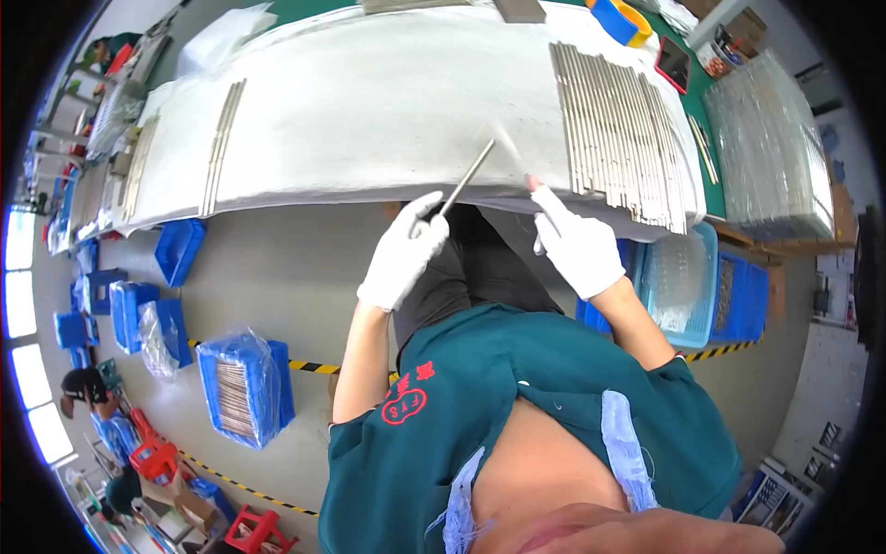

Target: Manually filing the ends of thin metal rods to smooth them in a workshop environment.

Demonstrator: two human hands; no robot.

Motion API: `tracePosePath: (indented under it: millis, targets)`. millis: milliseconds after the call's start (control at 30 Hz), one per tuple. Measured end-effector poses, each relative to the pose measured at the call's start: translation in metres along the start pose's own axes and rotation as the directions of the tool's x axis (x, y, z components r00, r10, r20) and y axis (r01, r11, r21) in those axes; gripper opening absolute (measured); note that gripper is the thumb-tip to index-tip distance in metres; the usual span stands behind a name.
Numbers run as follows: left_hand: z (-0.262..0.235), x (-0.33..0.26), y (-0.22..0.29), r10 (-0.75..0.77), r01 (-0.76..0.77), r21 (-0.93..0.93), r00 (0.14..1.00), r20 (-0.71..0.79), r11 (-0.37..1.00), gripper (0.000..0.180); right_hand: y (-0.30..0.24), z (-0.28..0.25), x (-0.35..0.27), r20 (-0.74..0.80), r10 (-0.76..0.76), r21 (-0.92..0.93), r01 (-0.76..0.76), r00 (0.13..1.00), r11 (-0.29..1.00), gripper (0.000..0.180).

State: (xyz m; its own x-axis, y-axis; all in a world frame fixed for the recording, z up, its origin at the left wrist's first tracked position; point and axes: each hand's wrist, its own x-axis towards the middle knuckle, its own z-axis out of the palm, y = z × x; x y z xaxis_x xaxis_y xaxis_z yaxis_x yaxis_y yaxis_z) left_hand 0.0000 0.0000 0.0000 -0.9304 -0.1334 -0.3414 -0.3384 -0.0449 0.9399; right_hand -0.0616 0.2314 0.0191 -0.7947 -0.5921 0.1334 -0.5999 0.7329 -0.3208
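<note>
At the near edge of the white padded table, the left hand in a white glove pinches a thin metal rod — its far end points up over the table. Just right, the gloved right hand grips a small pink-tipped tool. Farther right lie many metal rods — side by side.

A thin grey metal rod is slanted over the near edge of the white table, its lower end in the gloved left hand.
</note>
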Motion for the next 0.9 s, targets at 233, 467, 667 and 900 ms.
tracePosePath:
  millis: [233, 467, 667, 900]
  targets:
    - [-0.001, -0.004, -0.003, -0.109, 0.112, 0.110, 0.994, -0.031, 0.988, 0.026, 0.023, 0.025, -0.016, -0.031, -0.175, -0.181, 0.167, 0.984, 0.969, 0.052]
    - [-0.016, 0.003, 0.012, -0.230, 0.219, 0.120, 0.970, 0.081, 0.968, 0.029, 0.013, 0.014, -0.015, -0.020, -0.132, -0.106, 0.129, 0.991, 0.986, 0.049]
    - [-0.030, 0.016, 0.025, -0.254, 0.201, 0.292, 0.954, 0.156, 0.935, 0.027, 0.007, 0.006, -0.008, 0.029, -0.133, -0.152, 0.136, 0.991, 0.979, 0.052]
    - [0.007, 0.030, 0.028, 0.009, -0.042, 0.553, 0.998, 0.061, 0.832, 0.025, 0.008, 0.002, -0.007, 0.027, -0.128, -0.168, 0.131, 0.991, 0.977, 0.050]
